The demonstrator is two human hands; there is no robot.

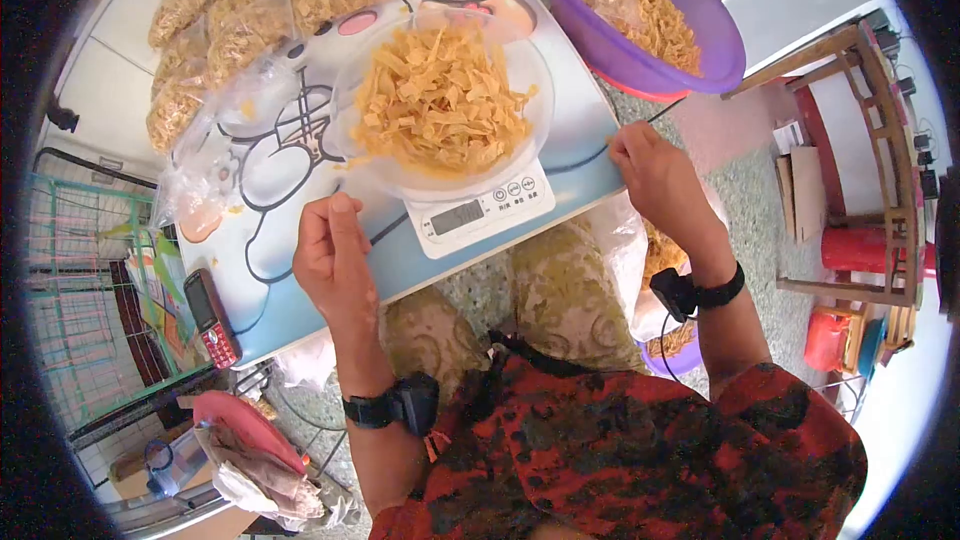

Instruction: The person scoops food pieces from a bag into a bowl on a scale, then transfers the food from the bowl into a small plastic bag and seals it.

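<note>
A white digital kitchen scale (520, 202) sits at the table's front edge, its display lit with digits too blurred to read. On it rests a clear, shallow bowl (545, 125) heaped with yellow, dried-looking strips (440, 100). My left hand (335, 255) is closed just left of the scale, thumb pressed to the curled fingers; whatever it might hold is hidden. To the right, my right hand (660, 180) is closed at the table's edge, fingertips pinched together. Anything between them is too small to make out. Neither hand touches the bowl or scale.
Several filled plastic bags (250, 35) line the table's back left, with loose clear bags (195, 185) nearer. A purple basin (715, 30) of strips stands at the back right. A mobile phone (212, 320) lies at the left edge. A red stool (240, 415) stands below.
</note>
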